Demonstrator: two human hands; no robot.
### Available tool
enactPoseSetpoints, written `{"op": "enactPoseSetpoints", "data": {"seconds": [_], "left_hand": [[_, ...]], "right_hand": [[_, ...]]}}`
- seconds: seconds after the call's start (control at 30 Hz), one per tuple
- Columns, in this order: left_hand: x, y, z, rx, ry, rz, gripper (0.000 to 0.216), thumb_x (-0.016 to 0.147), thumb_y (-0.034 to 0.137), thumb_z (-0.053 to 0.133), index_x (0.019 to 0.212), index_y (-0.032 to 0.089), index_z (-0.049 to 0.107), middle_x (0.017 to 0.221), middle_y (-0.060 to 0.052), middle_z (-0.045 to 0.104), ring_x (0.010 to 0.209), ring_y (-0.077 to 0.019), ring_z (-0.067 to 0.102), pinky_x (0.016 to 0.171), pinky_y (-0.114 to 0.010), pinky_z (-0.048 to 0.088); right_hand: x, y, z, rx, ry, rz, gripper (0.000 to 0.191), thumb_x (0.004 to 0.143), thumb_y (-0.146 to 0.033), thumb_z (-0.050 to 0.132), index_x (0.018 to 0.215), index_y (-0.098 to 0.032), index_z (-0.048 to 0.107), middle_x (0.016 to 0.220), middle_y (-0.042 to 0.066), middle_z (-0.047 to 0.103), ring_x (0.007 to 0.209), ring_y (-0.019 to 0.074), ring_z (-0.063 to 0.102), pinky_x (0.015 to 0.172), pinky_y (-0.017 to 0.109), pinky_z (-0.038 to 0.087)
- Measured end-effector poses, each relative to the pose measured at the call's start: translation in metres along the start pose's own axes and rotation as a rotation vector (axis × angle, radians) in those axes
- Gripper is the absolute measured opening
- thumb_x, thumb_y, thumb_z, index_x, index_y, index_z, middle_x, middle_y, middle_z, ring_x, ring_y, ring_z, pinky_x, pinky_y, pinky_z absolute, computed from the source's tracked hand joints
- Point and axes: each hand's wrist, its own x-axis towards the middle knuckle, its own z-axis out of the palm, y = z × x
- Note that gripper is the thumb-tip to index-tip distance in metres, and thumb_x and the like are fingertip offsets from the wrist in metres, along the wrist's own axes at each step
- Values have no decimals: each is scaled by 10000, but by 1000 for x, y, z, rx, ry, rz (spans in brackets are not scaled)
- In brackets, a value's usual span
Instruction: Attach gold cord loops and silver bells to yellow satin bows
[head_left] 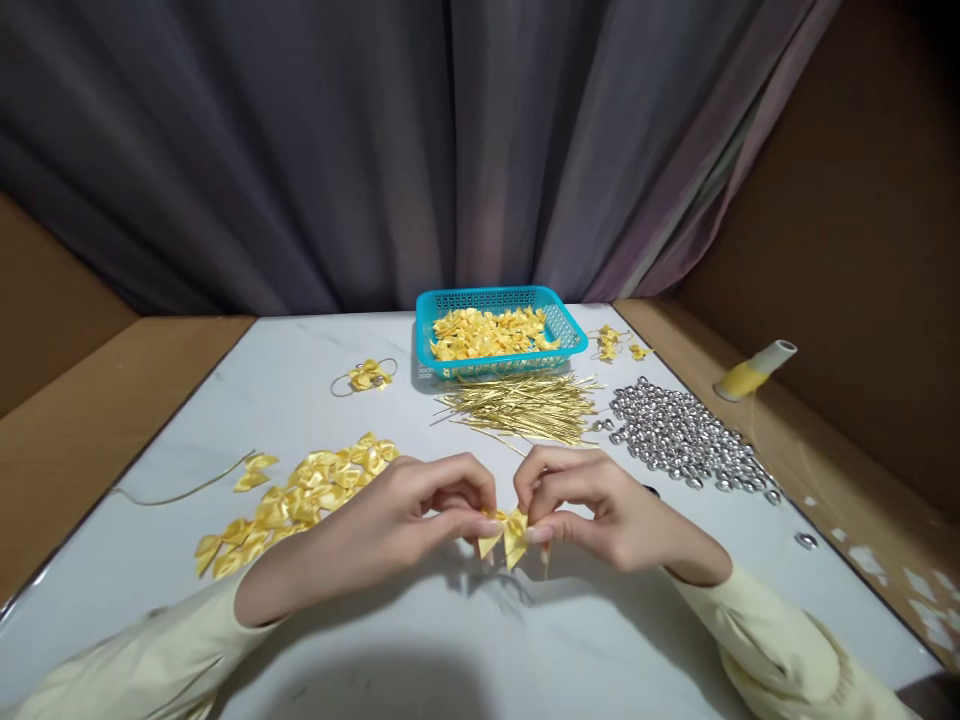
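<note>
A yellow satin ribbon bow [513, 538] is held up above the white tabletop, between both hands. My left hand [442, 505] pinches its left side between thumb and fingers. On the other side, my right hand [577, 500] grips the right loop in the same way, and a thin gold strand hangs down below those fingers. Part of the bow is covered by the fingertips. Left of my left hand lies a loose heap of similar yellow bows [300, 490]. Just beyond both hands is a pile of gold wire ties [517, 408].
A turquoise basket [501, 364] of yellow bows stands at the back. Silver beads [679, 435] are heaped at right, with one bead [805, 541] apart. A bow with a wire loop [369, 376] lies at left. A spool of yellow thread [754, 372] stands on the right ledge.
</note>
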Motion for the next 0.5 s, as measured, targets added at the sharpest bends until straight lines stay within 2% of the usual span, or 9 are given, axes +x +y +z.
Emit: {"op": "enactPoseSetpoints", "data": {"seconds": [0.27,0.5], "left_hand": [[5,-3,1,-158,-90,-16,121,823,230,672,878,176,579,780,-7,736,715,-127,681,658,-215,510],[8,-1,6,-204,-102,2,158,726,222,768,784,176,627,733,22,741,667,-107,690,646,-180,533]], "right_hand": [[-1,4,-4,14,19,-28,181,869,-246,614,722,-163,679,822,29,587,725,121,579,691,283,488],[-4,4,-5,8,46,-40,190,873,-253,608,714,-172,673,811,30,588,696,120,563,656,278,489]]}}
